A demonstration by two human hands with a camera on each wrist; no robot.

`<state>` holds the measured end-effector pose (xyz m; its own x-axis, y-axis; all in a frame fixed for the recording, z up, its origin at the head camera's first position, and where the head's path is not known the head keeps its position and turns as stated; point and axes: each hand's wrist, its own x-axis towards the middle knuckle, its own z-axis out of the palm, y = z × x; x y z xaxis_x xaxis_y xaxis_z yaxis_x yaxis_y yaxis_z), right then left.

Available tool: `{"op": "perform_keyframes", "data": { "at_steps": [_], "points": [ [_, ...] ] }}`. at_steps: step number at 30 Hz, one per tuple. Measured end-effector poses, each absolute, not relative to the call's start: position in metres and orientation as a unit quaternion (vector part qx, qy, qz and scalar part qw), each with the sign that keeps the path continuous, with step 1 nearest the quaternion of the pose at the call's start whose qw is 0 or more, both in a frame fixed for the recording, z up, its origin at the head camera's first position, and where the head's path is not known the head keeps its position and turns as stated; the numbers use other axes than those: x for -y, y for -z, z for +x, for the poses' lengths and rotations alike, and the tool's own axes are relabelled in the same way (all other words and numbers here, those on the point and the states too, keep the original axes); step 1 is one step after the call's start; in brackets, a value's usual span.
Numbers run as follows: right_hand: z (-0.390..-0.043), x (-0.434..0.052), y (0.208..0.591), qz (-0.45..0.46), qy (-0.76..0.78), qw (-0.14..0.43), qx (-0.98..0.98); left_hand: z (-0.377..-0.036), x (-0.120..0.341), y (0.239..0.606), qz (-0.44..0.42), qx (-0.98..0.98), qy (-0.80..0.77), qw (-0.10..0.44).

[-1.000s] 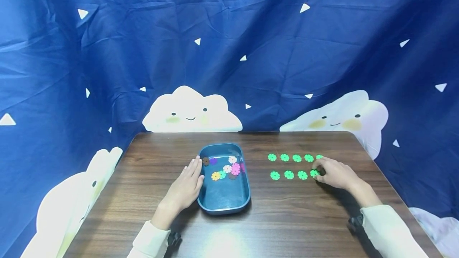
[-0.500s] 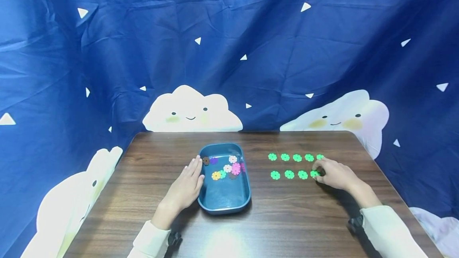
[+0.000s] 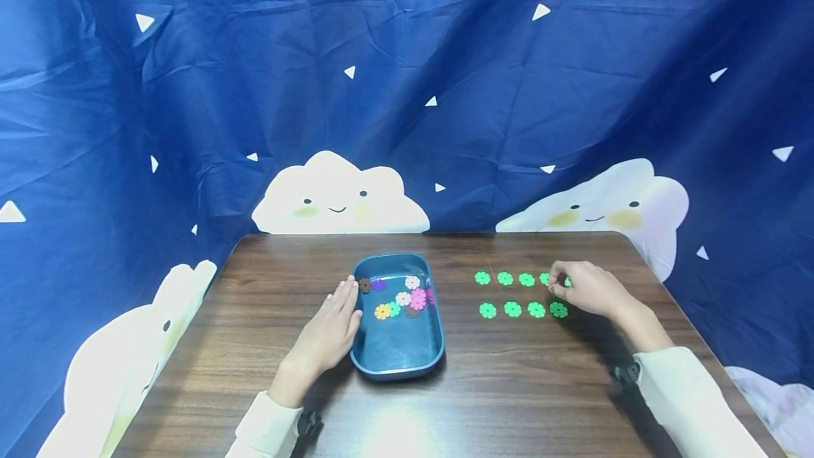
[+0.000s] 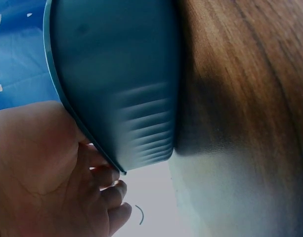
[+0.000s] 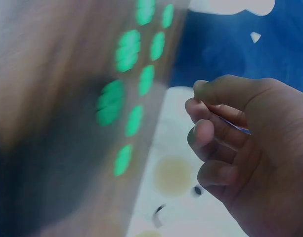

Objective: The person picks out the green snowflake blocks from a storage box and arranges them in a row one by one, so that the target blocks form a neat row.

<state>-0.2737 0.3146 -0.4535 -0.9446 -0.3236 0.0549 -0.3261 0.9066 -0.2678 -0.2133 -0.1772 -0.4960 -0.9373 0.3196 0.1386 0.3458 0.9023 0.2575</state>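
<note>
A blue tray (image 3: 396, 372) holds several coloured flower discs (image 3: 407, 299) at its far end. My left hand (image 3: 331, 331) lies flat on the table with straight fingers against the tray's left wall; the left wrist view shows the fingers (image 4: 109, 182) under the tray's rim (image 4: 87, 138). To the right, green discs (image 3: 512, 309) lie in two rows. My right hand (image 3: 581, 287) hovers over the right end of the far row, its fingers curled (image 5: 210, 136). A thin blue sliver shows between thumb and fingers; whether it holds anything I cannot tell.
The brown wooden table (image 3: 509, 387) is bare in front of the tray and the disc rows. A blue curtain (image 3: 407, 90) with white clouds hangs close behind the table's far edge and round both sides.
My right hand has lifted off the rightmost disc of the near row and moved back and a little left to the far row. The left hand and tray have not moved.
</note>
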Motion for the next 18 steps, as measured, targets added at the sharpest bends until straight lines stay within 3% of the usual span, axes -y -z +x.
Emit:
{"op": "perform_keyframes", "data": {
  "at_steps": [18],
  "points": [
    [-0.303, -0.161, 0.399, 0.293, -0.098, 0.017, 0.951, -0.213, 0.177, 0.494, -0.170, 0.975, 0.141, 0.040]
  ]
}}
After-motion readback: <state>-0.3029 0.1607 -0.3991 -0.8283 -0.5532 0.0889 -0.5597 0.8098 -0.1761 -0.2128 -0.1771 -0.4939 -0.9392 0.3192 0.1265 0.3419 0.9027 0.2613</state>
